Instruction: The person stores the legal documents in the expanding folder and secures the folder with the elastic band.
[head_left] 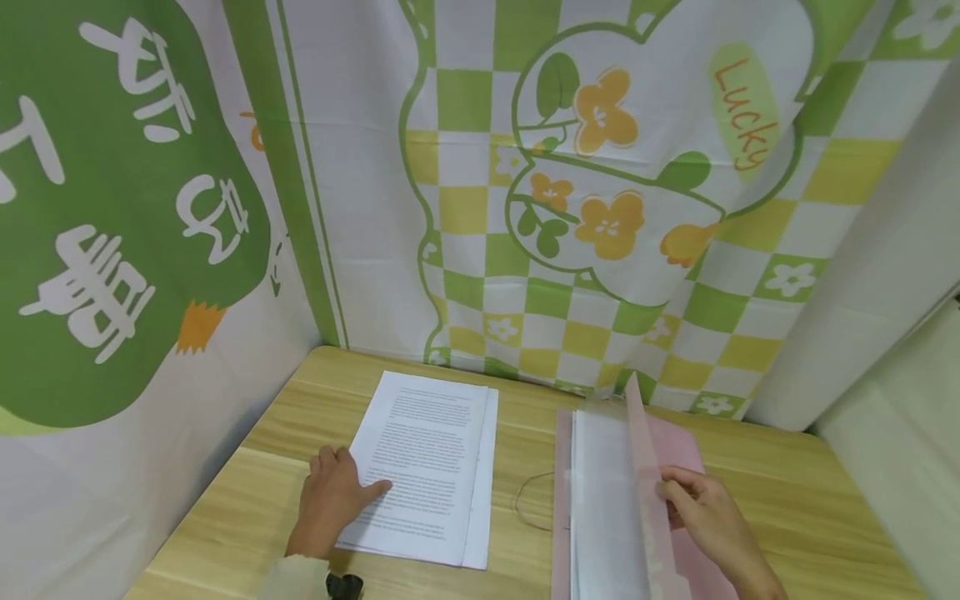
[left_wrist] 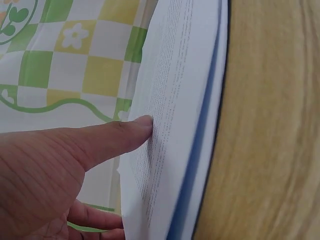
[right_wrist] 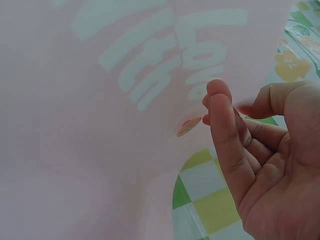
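Note:
A stack of printed paper sheets (head_left: 427, 467) lies on the table, its sheets slightly offset at the right edge. My left hand (head_left: 333, 496) is at the left side of the stack. Its straight thumb (left_wrist: 120, 137) rests on the printed top sheet, and the other fingers are by the left edge, partly hidden. To the right, a pink document folder (head_left: 686, 450) lies open with white sheets (head_left: 603, 492) inside. My right hand (head_left: 705, 508) pinches the edge of its raised cover (head_left: 647, 500). Pale lettering and an orange button (right_wrist: 189, 126) show on this cover in the right wrist view.
A thin string (head_left: 517, 504) loops out from the folder's left side onto the wooden table (head_left: 262, 492). Printed cloth curtains (head_left: 375, 208) hang behind and at the left of the table. A dark wristband (head_left: 345, 586) sits at the left wrist.

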